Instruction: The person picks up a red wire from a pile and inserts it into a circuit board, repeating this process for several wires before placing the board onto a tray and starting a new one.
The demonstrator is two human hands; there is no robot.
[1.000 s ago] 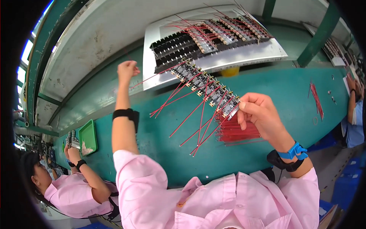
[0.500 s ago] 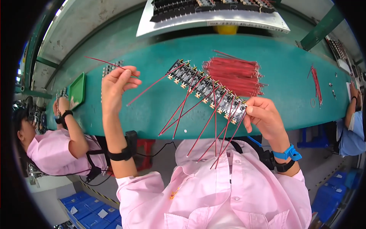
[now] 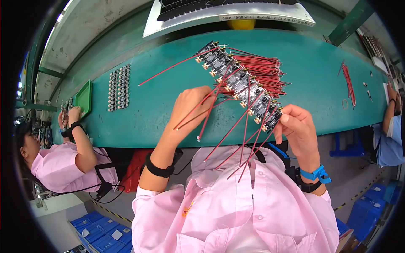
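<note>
A long green table (image 3: 160, 105) runs across the room in front of the person, and its edges look bent. Behind it is a dirty pale wall (image 3: 101, 25), and a green post (image 3: 352, 23) stands on the right. At the back is a white board (image 3: 185, 25) with black racks on it, and something yellow (image 3: 242, 24) peeks out under it. On the left part of the table are two rows of small parts (image 3: 119, 88) and a green tray (image 3: 87, 98). A co-worker in pink (image 3: 59, 168) is at that end, and another in blue (image 3: 390, 141) is at the right end. Blue bins (image 3: 99, 232) stand low down at both sides. The strip (image 3: 242, 82) is over the middle of the table and hides part of a big pile of red wires (image 3: 263, 74). It is long and thin and slants: one end points up and left, away from the person, and the other points down and right, into the right hand (image 3: 300, 128). It is black and grey, with little gold bits along its lower left side. Thin red wires (image 3: 177, 67) stick out of it, mostly down and left. The right hand pinches the near end. The left hand (image 3: 192, 107) is just beside the strip, behind some wires; its fingertips are hidden, so I cannot tell if it grips anything.
</note>
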